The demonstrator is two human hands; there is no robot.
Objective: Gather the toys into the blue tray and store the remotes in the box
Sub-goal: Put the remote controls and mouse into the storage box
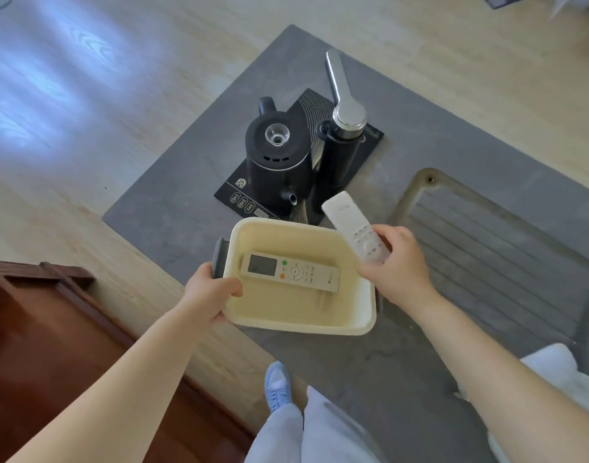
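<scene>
A cream box with dark side handles is held above the near corner of a grey table. My left hand grips its left rim and handle. Inside it lies a white remote with a screen and green and orange buttons. My right hand holds a second white remote tilted over the box's right rim, its far end pointing up toward the kettle. No blue tray or toys are in view.
On the grey table behind the box stand a black kettle on a black heating base and a black column with a chrome tap. A ribbed drain tray lies to the right. A dark wooden piece of furniture is at lower left.
</scene>
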